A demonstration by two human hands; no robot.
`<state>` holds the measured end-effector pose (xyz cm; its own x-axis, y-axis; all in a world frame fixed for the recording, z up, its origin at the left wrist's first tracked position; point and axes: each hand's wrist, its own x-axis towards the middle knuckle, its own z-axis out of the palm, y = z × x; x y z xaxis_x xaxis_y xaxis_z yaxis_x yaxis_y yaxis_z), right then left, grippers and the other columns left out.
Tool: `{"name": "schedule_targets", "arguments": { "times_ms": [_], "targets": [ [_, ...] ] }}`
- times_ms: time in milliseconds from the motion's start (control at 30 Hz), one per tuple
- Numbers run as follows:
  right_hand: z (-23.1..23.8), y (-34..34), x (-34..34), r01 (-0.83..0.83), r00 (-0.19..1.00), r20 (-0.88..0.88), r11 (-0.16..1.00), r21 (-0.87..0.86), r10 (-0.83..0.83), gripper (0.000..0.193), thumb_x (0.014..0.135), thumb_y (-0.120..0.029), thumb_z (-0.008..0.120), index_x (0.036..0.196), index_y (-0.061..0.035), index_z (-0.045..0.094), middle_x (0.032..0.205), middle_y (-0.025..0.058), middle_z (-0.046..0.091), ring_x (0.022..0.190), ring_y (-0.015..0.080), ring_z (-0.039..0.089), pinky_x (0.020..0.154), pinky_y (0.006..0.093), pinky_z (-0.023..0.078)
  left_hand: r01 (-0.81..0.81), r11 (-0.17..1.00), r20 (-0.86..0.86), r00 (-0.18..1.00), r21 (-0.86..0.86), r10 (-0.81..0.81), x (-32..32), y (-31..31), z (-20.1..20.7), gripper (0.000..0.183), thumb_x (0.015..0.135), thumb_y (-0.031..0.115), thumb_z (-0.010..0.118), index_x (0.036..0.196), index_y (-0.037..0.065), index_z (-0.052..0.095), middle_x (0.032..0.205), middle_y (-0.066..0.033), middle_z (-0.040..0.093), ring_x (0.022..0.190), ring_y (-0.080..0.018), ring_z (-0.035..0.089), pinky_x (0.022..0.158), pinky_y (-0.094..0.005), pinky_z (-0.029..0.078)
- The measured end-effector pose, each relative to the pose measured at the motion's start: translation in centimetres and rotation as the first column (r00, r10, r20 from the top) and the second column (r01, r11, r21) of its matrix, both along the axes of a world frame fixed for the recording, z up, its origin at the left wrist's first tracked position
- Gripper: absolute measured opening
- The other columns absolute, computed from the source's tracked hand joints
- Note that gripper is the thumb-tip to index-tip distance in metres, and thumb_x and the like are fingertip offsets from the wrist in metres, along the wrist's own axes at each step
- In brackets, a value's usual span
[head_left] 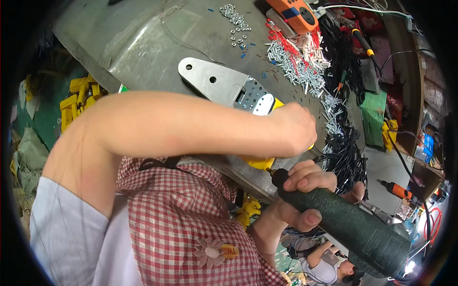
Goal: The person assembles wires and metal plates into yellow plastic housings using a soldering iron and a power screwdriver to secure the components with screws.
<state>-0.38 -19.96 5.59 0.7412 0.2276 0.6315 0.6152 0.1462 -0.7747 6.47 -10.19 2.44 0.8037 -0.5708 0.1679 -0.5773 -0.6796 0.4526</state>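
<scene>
The right hand (310,183) has its grip wrapped around the dark green body of a driver (365,231), thumb on the near side and fingers over the neck; the driver lies aslant, bit toward the upper left. The bit end stands at the edge of a yellow part (260,162); contact cannot be confirmed. The yellow part is at the near edge of the worktop (138,47), largely covered by the left forearm. The left hand (295,128) is over the yellow part's right-hand portion, fingers bent and turned away from view; whether its grip is closed on the part cannot be told. Just beyond the left forearm lies a tapered metal plate (210,77) with two dark holes, adjoining a perforated plate (253,90); a pale oval piece (264,105) is beside the yellow part. Further back on the worktop are a scatter of nuts (234,17), a large heap of screws (296,71) with red and white pieces among them, and an orange instrument (296,15). Black cables (346,162) are bunched along the right side. More yellow pieces (78,97) are at far left, below worktop level. A co-worker (327,268) is visible at lower right.
</scene>
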Motion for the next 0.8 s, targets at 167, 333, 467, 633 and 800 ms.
{"name": "schedule_targets", "arguments": {
  "times_ms": [167, 333, 467, 633, 800],
  "targets": [
    [0.1, -0.9, -0.3, -0.128, 0.984, -0.115, 0.99, 0.067, 0.135, 0.071, 0.077, -0.037, 0.071, 0.129, -0.014, 0.03, 0.073, 0.0112, 0.059, 0.056, 0.0254, 0.059, 0.052, 0.0359, 0.049, 0.245, 0.96, -0.095, 0.968, 0.133, -0.234, -1.1, 9.1, 1.3, 0.065, 0.074, 0.03, 0.066, 0.134, 0.023, 0.042, 0.115, -0.0116, 0.05, 0.101, -0.0287, 0.053, 0.083, -0.0379, 0.044],
    [-0.7, -0.8, 0.4, -0.292, 0.952, -0.068, 0.953, 0.077, 0.297, 0.082, 0.08, -0.04, 0.066, 0.139, -0.0114, 0.017, 0.072, 0.0102, 0.055, 0.05, 0.0191, 0.054, 0.051, 0.0311, 0.044, 0.03, 0.987, 0.075, 0.996, 0.157, -0.042, -4.8, 8.8, 0.1, 0.057, 0.08, 0.022, 0.058, 0.134, 0.025, 0.04, 0.109, -0.0101, 0.05, 0.09, -0.0245, 0.053, 0.075, -0.0366, 0.043],
    [-0.3, 1.3, -1.3, 0.183, 0.979, -0.105, 0.978, 0.1, -0.173, 0.086, 0.079, -0.041, 0.068, 0.139, -0.014, 0.014, 0.072, 0.0095, 0.057, 0.06, 0.0235, 0.058, 0.059, 0.0353, 0.049, -0.102, 0.969, 0.147, 0.987, 0.225, 0.07, -5.7, 8.1, 0.0, 0.054, 0.082, 0.016, 0.049, 0.135, 0.025, 0.04, 0.111, -0.009, 0.049, 0.091, -0.0251, 0.052, 0.077, -0.0356, 0.04],
    [1.6, 0.8, -1.4, 0.248, 0.968, -0.047, 0.967, 0.055, -0.246, 0.082, 0.082, -0.05, 0.059, 0.138, -0.0102, 0.014, 0.073, 0.0061, 0.051, 0.056, 0.018, 0.052, 0.057, 0.0302, 0.044, -0.058, 0.985, 0.18, 0.983, 0.166, 0.027, -4.7, 8.3, -0.6, 0.052, 0.083, 0.016, 0.049, 0.134, 0.025, 0.041, 0.11, -0.0081, 0.05, 0.09, -0.0232, 0.052, 0.074, -0.0352, 0.04],
    [2.0, 2.3, -1.7, 0.079, 0.996, -0.054, 0.996, 0.048, -0.077, 0.096, 0.074, -0.048, 0.07, 0.141, -0.0139, 0.01, 0.072, 0.0078, 0.055, 0.056, 0.0213, 0.058, 0.056, 0.0329, 0.046, 0.012, 0.992, 0.243, 0.969, 0.125, -0.042, -3.4, 8.0, -0.9, 0.05, 0.083, 0.018, 0.05, 0.132, 0.025, 0.043, 0.109, -0.0068, 0.051, 0.089, -0.0225, 0.053, 0.074, -0.0348, 0.041]
  ]
}}
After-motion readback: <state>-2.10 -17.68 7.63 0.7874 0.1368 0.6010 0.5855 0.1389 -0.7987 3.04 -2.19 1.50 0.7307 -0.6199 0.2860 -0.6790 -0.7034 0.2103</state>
